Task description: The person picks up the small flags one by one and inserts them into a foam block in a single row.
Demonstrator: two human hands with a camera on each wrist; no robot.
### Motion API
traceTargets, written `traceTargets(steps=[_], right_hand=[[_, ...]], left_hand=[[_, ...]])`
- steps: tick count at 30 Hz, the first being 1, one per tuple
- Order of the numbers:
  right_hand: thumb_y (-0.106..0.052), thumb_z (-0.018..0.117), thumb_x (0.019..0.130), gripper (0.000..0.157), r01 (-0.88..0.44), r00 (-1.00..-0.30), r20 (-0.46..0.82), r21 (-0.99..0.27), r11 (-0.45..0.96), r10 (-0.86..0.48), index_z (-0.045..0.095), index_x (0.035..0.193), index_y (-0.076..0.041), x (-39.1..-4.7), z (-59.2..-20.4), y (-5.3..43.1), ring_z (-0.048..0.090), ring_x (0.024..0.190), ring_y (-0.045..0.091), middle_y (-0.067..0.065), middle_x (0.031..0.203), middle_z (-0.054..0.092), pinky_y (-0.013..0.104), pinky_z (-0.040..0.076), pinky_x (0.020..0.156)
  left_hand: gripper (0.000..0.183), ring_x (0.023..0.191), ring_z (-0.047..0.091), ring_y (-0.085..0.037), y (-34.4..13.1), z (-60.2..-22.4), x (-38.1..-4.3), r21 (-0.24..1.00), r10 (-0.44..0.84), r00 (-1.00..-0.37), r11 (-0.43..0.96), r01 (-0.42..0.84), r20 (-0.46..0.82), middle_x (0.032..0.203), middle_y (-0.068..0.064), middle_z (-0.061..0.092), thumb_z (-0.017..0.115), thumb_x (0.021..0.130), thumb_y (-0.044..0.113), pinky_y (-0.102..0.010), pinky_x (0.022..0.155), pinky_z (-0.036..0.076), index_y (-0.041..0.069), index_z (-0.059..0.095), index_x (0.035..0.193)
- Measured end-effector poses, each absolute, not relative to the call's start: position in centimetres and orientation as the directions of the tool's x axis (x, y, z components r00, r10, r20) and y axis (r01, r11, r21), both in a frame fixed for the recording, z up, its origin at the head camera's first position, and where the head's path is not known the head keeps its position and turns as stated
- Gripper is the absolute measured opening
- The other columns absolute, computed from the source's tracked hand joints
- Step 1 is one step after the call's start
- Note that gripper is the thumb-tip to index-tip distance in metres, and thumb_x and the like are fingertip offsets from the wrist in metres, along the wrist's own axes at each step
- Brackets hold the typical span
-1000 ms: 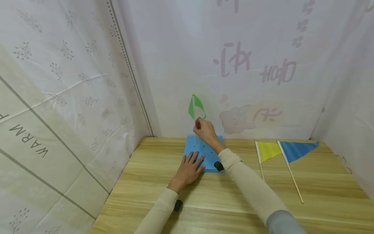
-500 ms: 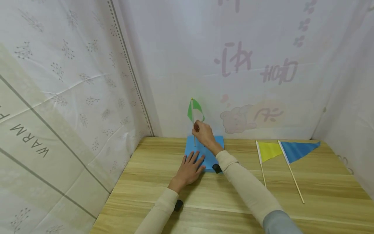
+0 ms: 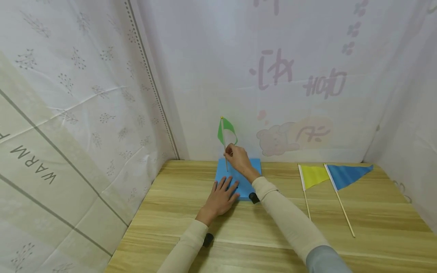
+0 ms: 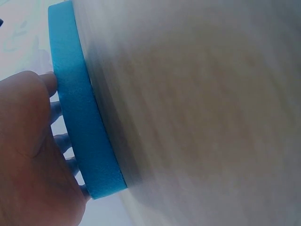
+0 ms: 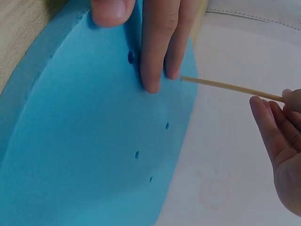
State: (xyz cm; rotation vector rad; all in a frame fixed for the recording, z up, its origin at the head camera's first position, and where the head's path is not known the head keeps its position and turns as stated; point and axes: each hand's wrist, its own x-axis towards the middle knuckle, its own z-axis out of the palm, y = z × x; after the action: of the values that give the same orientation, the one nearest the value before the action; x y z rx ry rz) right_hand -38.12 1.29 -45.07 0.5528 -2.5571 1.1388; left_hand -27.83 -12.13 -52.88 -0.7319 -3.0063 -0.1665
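Flag of thin, bright green sheet material [image 3: 230, 124] stands over the far left part of a thick, blue, foam-like slab [image 3: 252, 167], its surface curling so that the free end bends round in a smooth loop. A small, shiny gold-coloured bead [image 3: 222, 117] caps the top, and a white sleeve [image 3: 223, 134] covers the upper length of its slim, round, pale wooden stick [image 5: 221, 84]. The stick leans slightly left in the head view, its lower tip at the slab's upper face; whether that tip sits inside a hole, I cannot tell. The right hand [image 3: 239, 157] pinches the stick below the green sheet, a narrow hold. The left hand [image 3: 219, 198] rests on the slab's near left part with its fingers straight and spread wide.

The slab looks matte, with straight sides and small, dark holes [image 5: 167, 125] dotting its top. On the right of a table with yellow-brown wood grain [image 3: 164, 220] lie a yellow flag [image 3: 314, 177] and a triangular blue flag [image 3: 348, 176], side by side, both on thin wooden sticks. Behind hangs a pale, lightly creased curtain [image 3: 205, 76] printed with pinkish lettering.
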Motion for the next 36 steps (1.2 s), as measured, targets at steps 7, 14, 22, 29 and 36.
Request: traceTargets(steps=[7, 14, 22, 29, 36], right_hand=[[-0.021, 0.065, 0.096, 0.013, -0.453, -0.883, 0.417, -0.643, 0.618, -0.214, 0.065, 0.102, -0.010, -38.2, -44.8, 2.4, 0.070, 0.088, 0.019, 0.005, 0.097, 0.071, 0.034, 0.058, 0.075], [-0.019, 0.067, 0.094, 0.007, -0.448, -0.883, 0.425, -0.632, 0.633, -0.200, 0.066, 0.098, -0.012, -37.6, -44.4, 5.5, 0.070, 0.085, 0.019, 0.004, 0.094, 0.071, 0.035, 0.058, 0.074], [-0.019, 0.065, 0.095, 0.005, -0.436, -0.881, 0.434, -0.594, 0.676, -0.187, 0.066, 0.095, -0.014, -36.6, -45.3, 11.3, 0.068, 0.082, 0.018, 0.003, 0.090, 0.071, 0.036, 0.057, 0.074], [-0.018, 0.064, 0.096, 0.008, -0.395, -0.894, 0.425, -0.607, 0.690, -0.138, 0.068, 0.096, -0.011, -34.8, -46.3, 16.7, 0.064, 0.062, 0.012, 0.005, 0.083, 0.070, 0.029, 0.054, 0.057], [-0.024, 0.058, 0.100, 0.018, -0.288, -0.940, 0.330, -0.625, 0.726, -0.088, 0.067, 0.101, -0.008, -32.8, -47.7, 21.8, 0.063, 0.058, 0.014, 0.009, 0.085, 0.069, 0.028, 0.052, 0.051]], left_hand=[[0.056, 0.151, 0.021, -0.034, -12.1, -52.8, -27.9, 0.088, 0.460, -0.883, 0.879, 0.468, 0.096, 0.163, -0.007, 0.024, 0.033, 0.105, 0.051, -0.060, 0.119, 0.020, 0.026, 0.032, 0.155], [0.055, 0.151, 0.021, -0.035, -12.1, -52.9, -27.9, 0.113, 0.458, -0.883, 0.876, 0.468, 0.102, 0.163, -0.010, 0.025, 0.035, 0.105, 0.048, -0.062, 0.118, 0.020, 0.023, 0.034, 0.155], [0.057, 0.151, 0.020, -0.035, -12.4, -53.6, -28.1, 0.111, 0.466, -0.875, 0.870, 0.480, 0.130, 0.163, -0.009, 0.024, 0.031, 0.105, 0.050, -0.061, 0.119, 0.019, 0.024, 0.032, 0.155], [0.056, 0.151, 0.020, -0.035, -12.5, -54.0, -28.2, 0.137, 0.476, -0.865, 0.857, 0.496, 0.157, 0.163, -0.010, 0.024, 0.033, 0.105, 0.049, -0.061, 0.119, 0.019, 0.023, 0.032, 0.155], [0.058, 0.153, 0.015, -0.031, -12.4, -54.7, -28.5, 0.126, 0.468, -0.873, 0.866, 0.484, 0.138, 0.165, -0.006, 0.019, 0.027, 0.105, 0.054, -0.059, 0.121, 0.016, 0.027, 0.025, 0.157]])
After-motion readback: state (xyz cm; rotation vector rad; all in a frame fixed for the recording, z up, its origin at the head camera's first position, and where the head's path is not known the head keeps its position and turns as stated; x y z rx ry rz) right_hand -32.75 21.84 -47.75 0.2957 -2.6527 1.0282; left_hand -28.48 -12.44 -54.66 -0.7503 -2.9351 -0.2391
